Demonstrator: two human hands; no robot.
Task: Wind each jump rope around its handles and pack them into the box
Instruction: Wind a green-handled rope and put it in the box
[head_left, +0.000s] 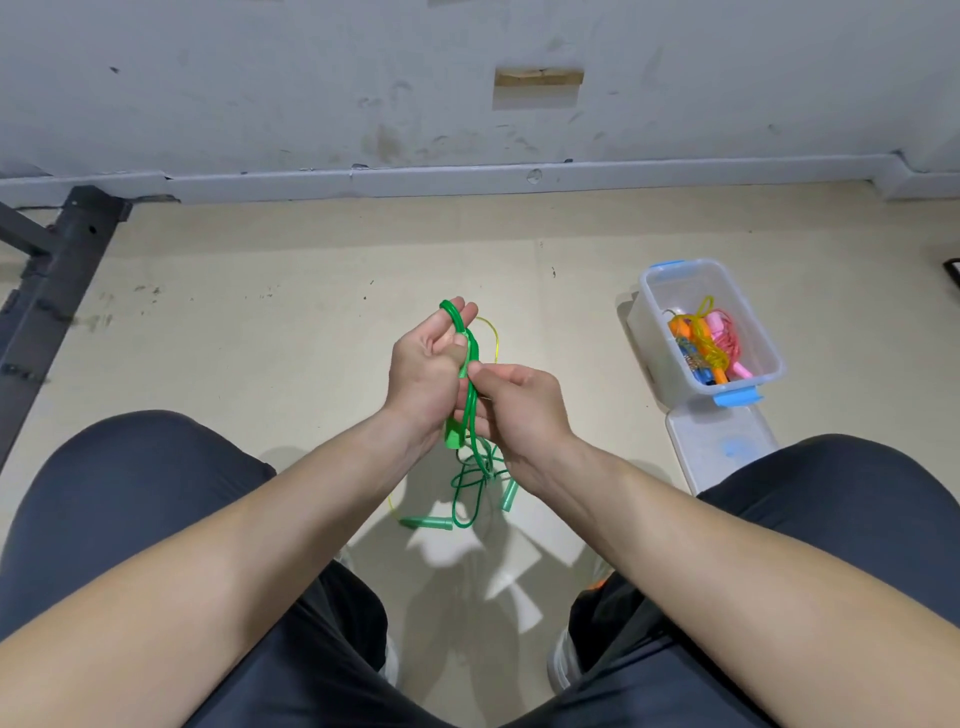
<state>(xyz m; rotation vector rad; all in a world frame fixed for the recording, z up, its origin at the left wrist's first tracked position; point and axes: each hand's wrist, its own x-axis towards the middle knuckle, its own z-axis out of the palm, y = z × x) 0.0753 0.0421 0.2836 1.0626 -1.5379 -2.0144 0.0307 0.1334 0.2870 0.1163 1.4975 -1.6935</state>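
The left hand clasps a green jump rope, cord looped over its fingers. The right hand pinches the cord. Wound ropes fill the box.

Two hands, one box, one lid

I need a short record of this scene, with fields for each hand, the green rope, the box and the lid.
green jump rope: looped over the left fingers; the rest hangs below the hands in loose loops
left hand: holds the rope
right hand: pinches the rope
box: open, on the floor at the right, holds wound ropes
lid: on the floor beside the box
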